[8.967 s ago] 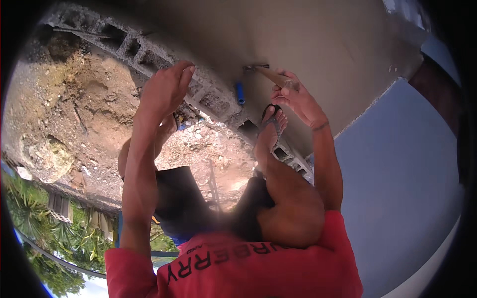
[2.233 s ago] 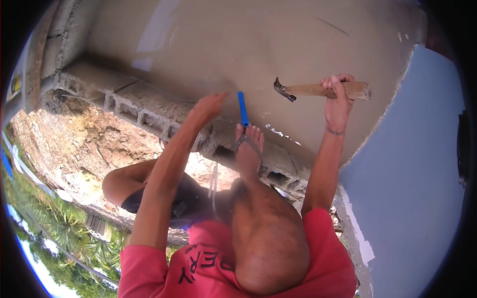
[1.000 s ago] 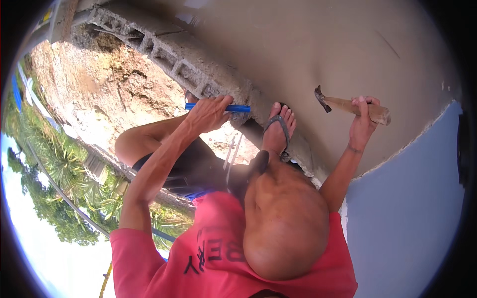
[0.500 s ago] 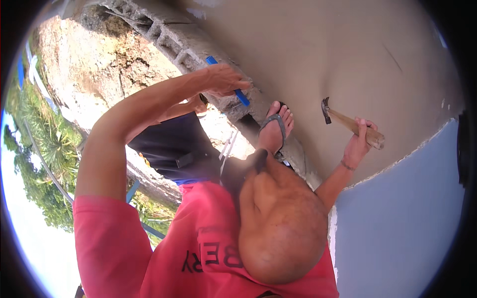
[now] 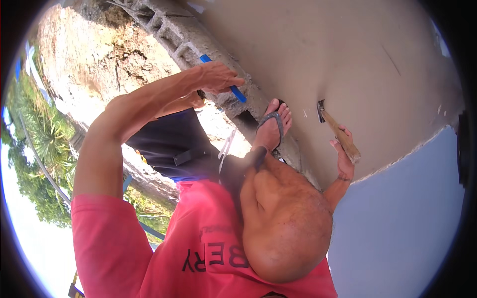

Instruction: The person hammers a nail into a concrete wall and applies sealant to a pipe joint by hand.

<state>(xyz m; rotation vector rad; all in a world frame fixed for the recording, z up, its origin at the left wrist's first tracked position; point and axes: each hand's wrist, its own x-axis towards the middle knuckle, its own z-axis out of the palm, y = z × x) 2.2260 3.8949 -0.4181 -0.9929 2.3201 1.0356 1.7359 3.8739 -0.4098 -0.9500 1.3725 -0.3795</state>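
Observation:
My left hand (image 5: pixel 218 77) is closed around a slim blue bar (image 5: pixel 238 93), chisel-like in shape, lying across the hollow concrete blocks (image 5: pixel 174 39). Both ends of the bar stick out past my fingers; how its tip meets the block cannot be made out. On the right, my right hand (image 5: pixel 345 151) grips the wooden handle of a hammer (image 5: pixel 334 124) near its butt end. The hammer's dark metal head points away from me, over the smooth grey concrete surface (image 5: pixel 318 49), apart from the blue bar.
My bare leg and foot in a dark flip-flop (image 5: pixel 272 121) rest on the block row between both hands. A light blue surface (image 5: pixel 397 213) borders the concrete at lower right. Rough pale ground (image 5: pixel 84 54) and green plants (image 5: pixel 49 144) lie left.
My right hand and the hammer have moved left, nearer the block row. My left hand still holds the blue bar, shifted only slightly in view.

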